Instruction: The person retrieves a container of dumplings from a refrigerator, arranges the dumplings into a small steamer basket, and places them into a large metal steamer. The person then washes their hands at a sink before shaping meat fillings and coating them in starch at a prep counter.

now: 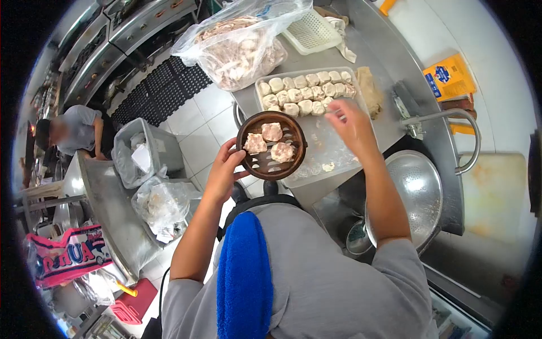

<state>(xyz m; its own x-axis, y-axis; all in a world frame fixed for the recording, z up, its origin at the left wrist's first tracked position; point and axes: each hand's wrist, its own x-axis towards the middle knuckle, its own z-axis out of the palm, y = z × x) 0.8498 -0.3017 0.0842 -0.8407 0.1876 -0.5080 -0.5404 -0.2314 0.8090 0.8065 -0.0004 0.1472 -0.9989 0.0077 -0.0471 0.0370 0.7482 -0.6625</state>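
Observation:
My left hand (222, 174) grips the near left rim of a round brown steamer basket (302, 148), thumb on top. Inside it, on the slotted base, sit three shumai dumplings (272, 132) with pinkish filling showing. Slightly blurred, my right hand (351, 123) hovers at the right side of a clear plastic tray (333, 161), its fingers bent but apart and no object visible in them. Rows of pale dumplings (305, 107) fill the far part of this tray. Its near part holds only wet residue and small scraps.
A plastic bag of raw meat (243, 56) and a white perforated basket (313, 31) stand beyond the tray. To the right are a faucet (477, 135) and a large metal colander (420, 192). A grey bin (169, 150) and another person (82, 130) are at left.

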